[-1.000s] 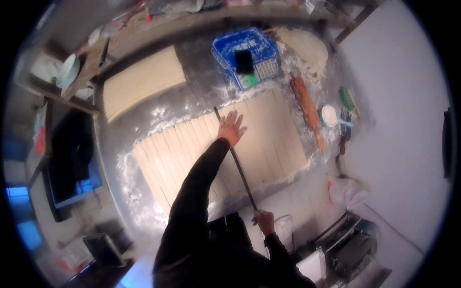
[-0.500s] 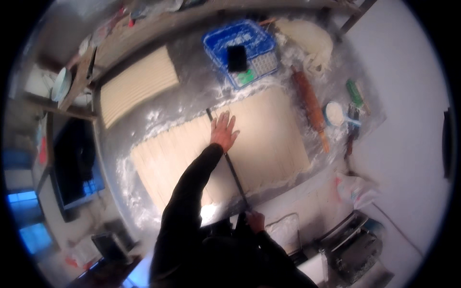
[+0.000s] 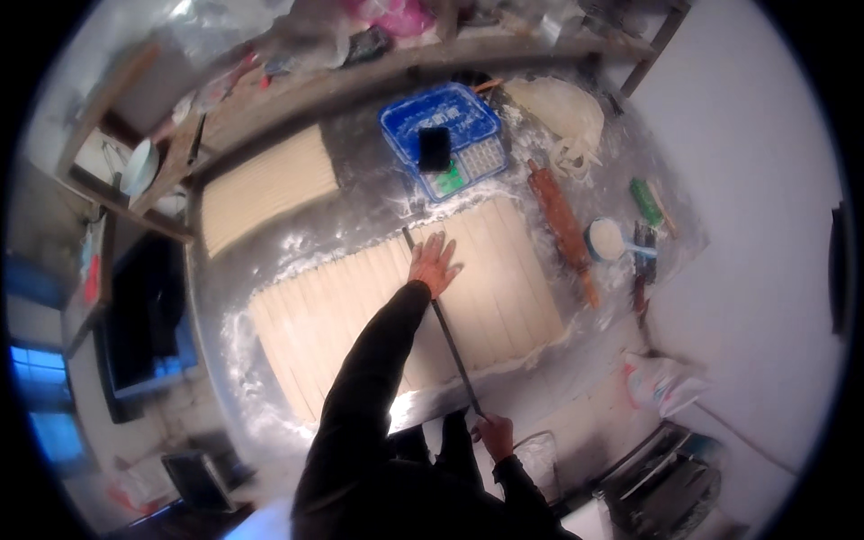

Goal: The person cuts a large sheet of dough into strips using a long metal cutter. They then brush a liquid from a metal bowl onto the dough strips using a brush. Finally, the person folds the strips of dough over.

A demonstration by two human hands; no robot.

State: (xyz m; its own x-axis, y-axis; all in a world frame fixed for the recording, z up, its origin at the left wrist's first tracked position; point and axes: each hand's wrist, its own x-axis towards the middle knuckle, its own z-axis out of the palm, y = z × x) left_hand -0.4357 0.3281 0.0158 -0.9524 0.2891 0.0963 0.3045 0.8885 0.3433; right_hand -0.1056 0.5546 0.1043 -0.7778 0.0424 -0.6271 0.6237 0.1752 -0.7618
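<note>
A wide, pale sheet of dough (image 3: pixel 337 319) lies on the floured table, marked by many parallel lines running from far to near. Slanting across it is a long, thin dark bar (image 3: pixel 454 346). My left hand (image 3: pixel 434 267) rests flat with fingers spread, over the far part of the bar and the dough beside it. At the table's near edge my right hand (image 3: pixel 496 437) is closed around the bar's near end. Whether a second tool is in its fingers cannot be made out.
Farther back lie a ridged dough slab (image 3: pixel 270 189) and a blue crate (image 3: pixel 436 112) with a black phone (image 3: pixel 434 147). To the right are a rolling pin (image 3: pixel 561 216), more dough (image 3: pixel 567 108), a flour-filled dipper (image 3: pixel 607 239) and a green brush (image 3: pixel 645 202).
The whole view has shifted, so the table sits lower in the picture. My left hand stays spread on the bar. My right hand stays closed at the near end.
</note>
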